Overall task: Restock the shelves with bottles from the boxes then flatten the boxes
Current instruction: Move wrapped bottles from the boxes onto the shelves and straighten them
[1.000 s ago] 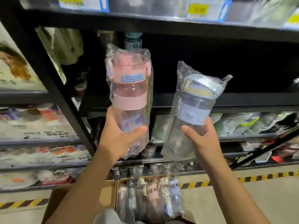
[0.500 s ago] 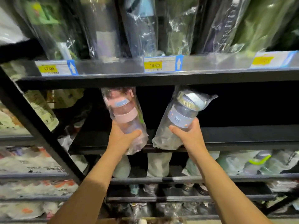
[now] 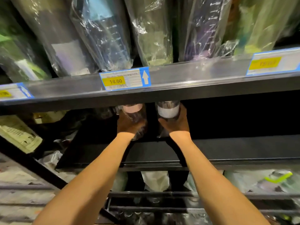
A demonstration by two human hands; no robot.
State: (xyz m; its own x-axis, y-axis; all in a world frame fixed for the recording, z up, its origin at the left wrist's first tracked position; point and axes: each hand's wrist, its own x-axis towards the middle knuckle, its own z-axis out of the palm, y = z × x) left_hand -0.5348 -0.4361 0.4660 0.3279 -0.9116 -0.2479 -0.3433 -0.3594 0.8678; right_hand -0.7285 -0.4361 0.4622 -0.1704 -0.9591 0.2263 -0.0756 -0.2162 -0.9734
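Both my arms reach deep into a dark shelf bay. My left hand [image 3: 129, 125] grips a plastic-wrapped bottle with a pink band [image 3: 132, 109]. My right hand [image 3: 176, 125] grips a plastic-wrapped bottle with a pale blue-white band [image 3: 168, 111]. The two bottles stand side by side, a small gap between them. Their tops are hidden behind the front rail of the shelf above [image 3: 194, 85]. The black shelf board [image 3: 235, 148] lies under them; whether the bottles rest on it I cannot tell. No box is in view.
Tall wrapped bottles [image 3: 105, 34] fill the shelf above, which carries a yellow "18.00" price tag [image 3: 125, 79]. To the right of my hands the dark bay looks free. Lower shelves hold more wrapped goods [image 3: 267, 181]. A black diagonal frame bar [image 3: 40, 169] crosses at lower left.
Both hands have pushed the two bottles further back into the bay and set them upright. The view has tilted up, so the box on the floor has dropped out of sight.
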